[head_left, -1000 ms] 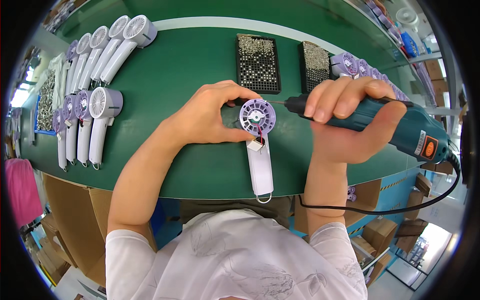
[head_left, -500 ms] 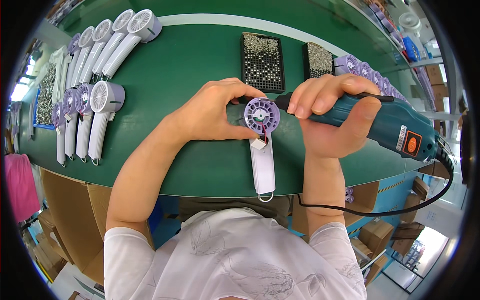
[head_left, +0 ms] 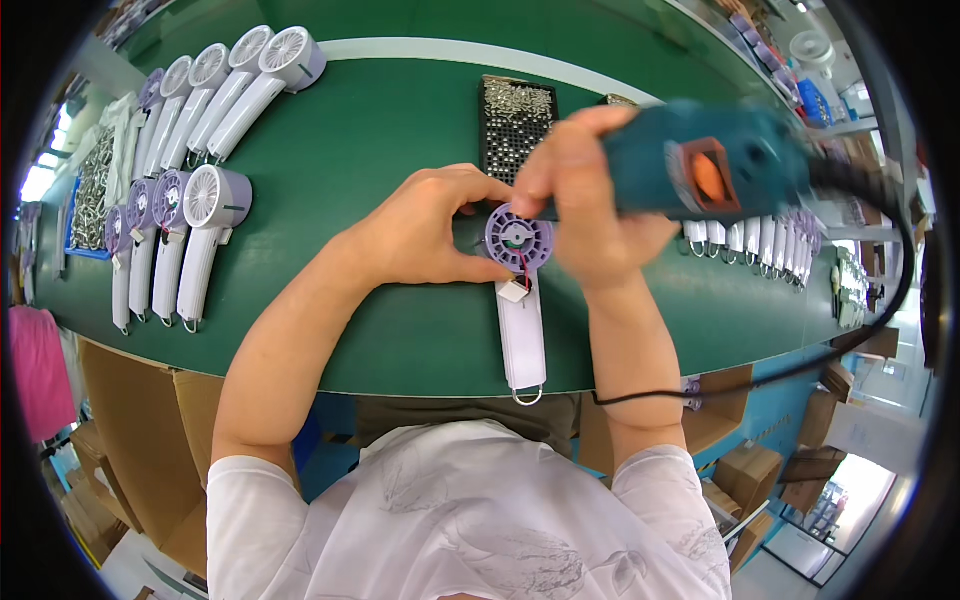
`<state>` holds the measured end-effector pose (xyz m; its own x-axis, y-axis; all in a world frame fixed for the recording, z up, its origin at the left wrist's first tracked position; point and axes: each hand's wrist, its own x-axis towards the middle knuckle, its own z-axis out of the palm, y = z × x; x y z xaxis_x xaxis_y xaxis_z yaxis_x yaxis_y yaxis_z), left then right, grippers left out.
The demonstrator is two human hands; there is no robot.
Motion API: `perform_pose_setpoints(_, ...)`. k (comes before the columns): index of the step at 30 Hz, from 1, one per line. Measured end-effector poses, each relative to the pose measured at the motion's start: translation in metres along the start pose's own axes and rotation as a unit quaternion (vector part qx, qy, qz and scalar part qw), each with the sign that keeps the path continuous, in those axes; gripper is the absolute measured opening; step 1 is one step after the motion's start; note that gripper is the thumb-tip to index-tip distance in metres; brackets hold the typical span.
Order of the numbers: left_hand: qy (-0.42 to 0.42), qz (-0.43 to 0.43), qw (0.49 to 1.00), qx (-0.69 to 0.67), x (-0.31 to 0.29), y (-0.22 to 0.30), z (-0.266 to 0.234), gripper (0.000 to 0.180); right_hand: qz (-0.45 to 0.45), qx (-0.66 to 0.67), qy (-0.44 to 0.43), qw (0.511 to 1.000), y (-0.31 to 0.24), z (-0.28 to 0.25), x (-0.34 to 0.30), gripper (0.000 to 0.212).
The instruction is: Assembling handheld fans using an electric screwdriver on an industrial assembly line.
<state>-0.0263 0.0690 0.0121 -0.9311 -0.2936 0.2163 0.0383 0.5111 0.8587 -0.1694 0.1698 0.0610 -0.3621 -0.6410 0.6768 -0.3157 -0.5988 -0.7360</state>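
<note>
My left hand (head_left: 425,225) grips the round lilac head of a handheld fan (head_left: 522,340) between thumb and fingers. The fan lies on the green table, its white handle pointing toward me with a wire loop at the end. Red and black wires and a small white block (head_left: 514,291) show where head meets handle. In my right hand (head_left: 592,200) is a teal electric screwdriver (head_left: 650,150), blurred by motion and held almost level. Its tip is hidden behind my fingers, near the upper edge of the fan head. Whether the tip touches the fan, I cannot tell.
A black tray of screws (head_left: 516,100) stands just beyond the fan; a second tray (head_left: 618,100) is mostly hidden by the screwdriver. Several white fans (head_left: 215,195) stand in two rows at left, beside a blue bin (head_left: 88,225). More fans (head_left: 765,245) line the right. A black cord (head_left: 790,372) loops there.
My right hand has swung the screwdriver left and farther from me, and its rear end has risen. The fan has shifted slightly left; my left hand keeps its grip on it.
</note>
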Motion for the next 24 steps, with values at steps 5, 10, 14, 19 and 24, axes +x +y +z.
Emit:
perform_pose_setpoints(5,0.008,0.008,1.0,-0.007,-0.004,-0.009,0.0,0.065,0.026,-0.018,-0.017,0.999,0.002,0.008,0.01,0.006)
perform_pose_setpoints(10,-0.002,-0.008,1.0,-0.015,0.0,-0.006,0.001,0.066,0.073,0.023,0.024,0.997,0.0,0.006,0.01,0.01)
perform_pose_setpoints(14,-0.012,-0.012,1.0,-0.014,0.0,-0.002,-0.002,0.067,0.087,0.057,0.042,0.994,0.003,0.007,0.008,0.014)
perform_pose_setpoints(19,-0.008,-0.009,1.0,-0.022,-0.001,-0.002,-0.001,0.065,0.151,0.114,0.031,0.981,-0.01,0.002,0.013,0.012)
perform_pose_setpoints(24,0.004,0.035,0.999,0.007,0.002,-0.003,0.0,0.058,0.002,0.158,0.093,0.983,-0.022,-0.043,0.03,0.037)
